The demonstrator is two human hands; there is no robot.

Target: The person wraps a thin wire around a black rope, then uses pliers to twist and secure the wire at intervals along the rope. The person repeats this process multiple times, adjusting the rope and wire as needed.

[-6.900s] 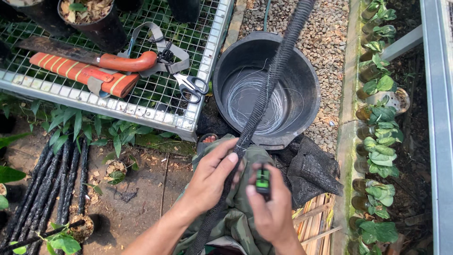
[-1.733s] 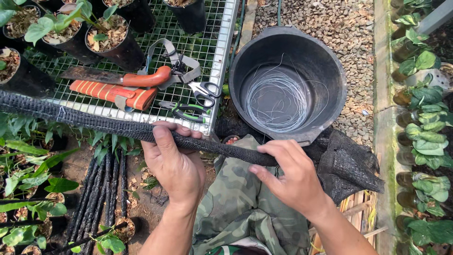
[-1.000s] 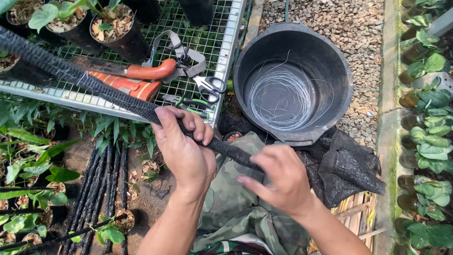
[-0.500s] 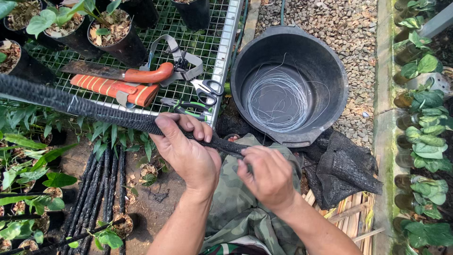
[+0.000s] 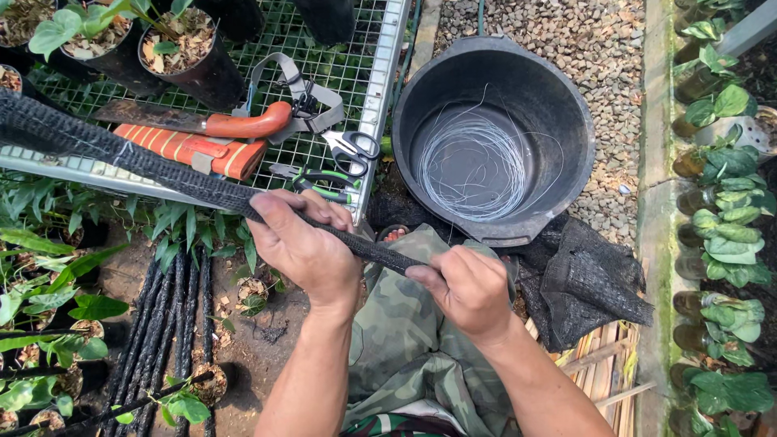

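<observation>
A long black mesh-wrapped pole runs from the far left across to my hands. My left hand is closed around it near its thin end. My right hand grips the narrow tip just to the right, fingers pinched over it. Both hands hover above my camouflage trousers. A black bucket holding a coil of thin grey wire stands behind my right hand.
A wire-mesh bench at upper left carries potted plants, an orange-handled knife with its orange sheath, scissors and green-handled pliers. Black mesh cloth lies right of the bucket. More black poles lie on the ground at lower left; plants line the right edge.
The pole swung from pointing up over the bucket to lying across to the left. My hands have slid together along its thin end, the right hand closing over the tip.
</observation>
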